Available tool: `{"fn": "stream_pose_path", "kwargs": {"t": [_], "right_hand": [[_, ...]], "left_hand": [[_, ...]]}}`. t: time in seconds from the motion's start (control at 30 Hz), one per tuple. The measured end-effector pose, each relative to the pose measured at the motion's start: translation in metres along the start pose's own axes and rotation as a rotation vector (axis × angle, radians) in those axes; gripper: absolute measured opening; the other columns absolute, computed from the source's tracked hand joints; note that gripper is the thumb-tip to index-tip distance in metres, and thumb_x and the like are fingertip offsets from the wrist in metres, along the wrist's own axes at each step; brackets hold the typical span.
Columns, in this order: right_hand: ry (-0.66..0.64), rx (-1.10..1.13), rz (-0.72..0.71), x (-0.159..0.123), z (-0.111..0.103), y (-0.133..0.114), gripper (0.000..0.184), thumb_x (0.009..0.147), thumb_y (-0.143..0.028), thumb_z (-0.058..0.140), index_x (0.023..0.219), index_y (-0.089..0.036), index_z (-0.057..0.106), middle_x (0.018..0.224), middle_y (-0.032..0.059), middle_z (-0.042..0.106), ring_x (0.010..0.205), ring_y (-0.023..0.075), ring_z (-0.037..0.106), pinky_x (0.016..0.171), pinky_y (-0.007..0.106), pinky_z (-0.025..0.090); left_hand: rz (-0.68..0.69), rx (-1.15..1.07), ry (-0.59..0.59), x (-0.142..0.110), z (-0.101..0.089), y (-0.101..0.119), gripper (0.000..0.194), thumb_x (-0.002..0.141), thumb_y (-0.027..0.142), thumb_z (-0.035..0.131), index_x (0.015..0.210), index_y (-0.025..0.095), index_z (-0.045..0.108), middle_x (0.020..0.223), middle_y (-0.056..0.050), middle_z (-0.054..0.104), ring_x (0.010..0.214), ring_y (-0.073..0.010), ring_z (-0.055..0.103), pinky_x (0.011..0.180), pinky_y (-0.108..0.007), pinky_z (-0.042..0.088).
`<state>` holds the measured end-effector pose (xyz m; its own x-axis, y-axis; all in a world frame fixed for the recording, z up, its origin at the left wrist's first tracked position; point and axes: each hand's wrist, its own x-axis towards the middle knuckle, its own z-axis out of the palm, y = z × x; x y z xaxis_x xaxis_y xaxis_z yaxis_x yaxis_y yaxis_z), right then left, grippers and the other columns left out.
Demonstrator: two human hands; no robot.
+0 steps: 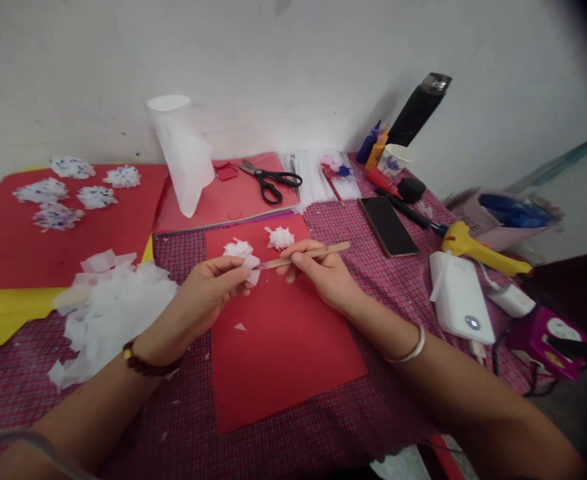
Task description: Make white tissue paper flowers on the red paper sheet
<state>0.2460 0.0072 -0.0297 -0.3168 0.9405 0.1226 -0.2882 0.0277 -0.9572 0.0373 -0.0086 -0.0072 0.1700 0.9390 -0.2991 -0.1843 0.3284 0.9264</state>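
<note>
My left hand (218,283) pinches a small piece of white tissue paper (253,270) above a red sheet (283,347). Between the fingers of my right hand (318,270) is a flat wooden stick (331,249), its far tip at the tissue piece. Just behind my hands, two fluffy white paper tufts, a left one (238,249) and a right one (280,238), sit on the red sheet. Beside my left forearm lies a heap of cut white tissue pieces (118,313). A tiny white scrap (240,327) rests on the red sheet.
Several blue-speckled paper tufts (56,217) sit on another red sheet at left. Black-handled scissors (271,183) and a standing white paper roll (183,157) are at the back. To the right are a phone (388,227), a power bank (461,297), a yellow-handled tool (483,250) and a dark flask (418,110).
</note>
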Motion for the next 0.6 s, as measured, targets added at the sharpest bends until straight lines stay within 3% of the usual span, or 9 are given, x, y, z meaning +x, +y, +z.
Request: {"fn": "stream_pose_path", "kwargs": {"t": [0.17, 0.33, 0.6], "right_hand": [[-0.005, 0.26, 0.112, 0.0, 0.002, 0.0, 0.019, 0.083, -0.038, 0.07, 0.091, -0.021, 0.068, 0.071, -0.0012, 0.073, 0.056, 0.0079, 0.063, 0.056, 0.019, 0.051], [-0.07, 0.408, 0.211, -0.002, 0.008, -0.002, 0.022, 0.08, -0.038, 0.074, 0.092, -0.021, 0.067, 0.074, -0.0009, 0.074, 0.056, 0.0078, 0.064, 0.056, 0.019, 0.054], [-0.025, 0.334, 0.151, -0.004, 0.013, -0.002, 0.019, 0.078, -0.034, 0.076, 0.093, -0.023, 0.07, 0.08, -0.0013, 0.075, 0.054, 0.0068, 0.064, 0.053, 0.018, 0.052]], "left_hand": [[-0.144, -0.368, -0.125, 0.0, -0.002, 0.005, 0.007, 0.07, 0.019, 0.073, 0.075, 0.015, 0.072, 0.068, -0.002, 0.071, 0.061, -0.0121, 0.065, 0.058, -0.021, 0.056], [-0.054, -0.37, -0.094, -0.002, 0.0, 0.0, 0.017, 0.064, 0.013, 0.082, 0.078, 0.016, 0.073, 0.071, 0.0, 0.072, 0.06, -0.0089, 0.065, 0.055, -0.015, 0.055], [0.076, -0.295, -0.039, -0.006, 0.008, 0.001, 0.013, 0.063, 0.017, 0.084, 0.071, 0.02, 0.074, 0.067, 0.001, 0.072, 0.059, -0.0084, 0.066, 0.056, -0.014, 0.054]]}}
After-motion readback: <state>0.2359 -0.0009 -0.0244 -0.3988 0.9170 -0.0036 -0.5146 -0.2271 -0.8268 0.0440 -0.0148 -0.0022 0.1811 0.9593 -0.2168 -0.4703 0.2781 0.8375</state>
